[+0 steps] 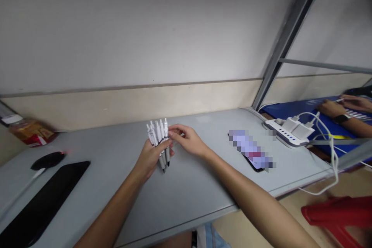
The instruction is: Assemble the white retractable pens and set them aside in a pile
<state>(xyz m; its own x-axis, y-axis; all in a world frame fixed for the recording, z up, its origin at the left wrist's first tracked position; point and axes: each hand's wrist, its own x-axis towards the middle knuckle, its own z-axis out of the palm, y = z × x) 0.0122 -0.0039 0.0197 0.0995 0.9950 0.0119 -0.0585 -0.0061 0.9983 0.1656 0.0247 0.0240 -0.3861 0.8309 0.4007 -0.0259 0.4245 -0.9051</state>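
Observation:
My left hand (148,159) is wrapped round a bundle of white-and-grey click pens (158,133). The pens stand almost upright in a fanned row, clickers up and dark tips down, above the grey desk. The thumb lies across their front. From the right, my right hand (187,139) reaches the bundle, its thumb and forefinger closed at the upper part of the rightmost pen (166,126). How firmly these fingertips grip that pen is hard to see.
On the grey desk (192,186) lie a phone (251,151), a power strip (286,133) with plugged-in chargers, a black mat (46,201), a black puck-shaped device (48,161) and a jar (30,131). Another person's hands (331,108) work at a blue surface beyond the metal post (273,58).

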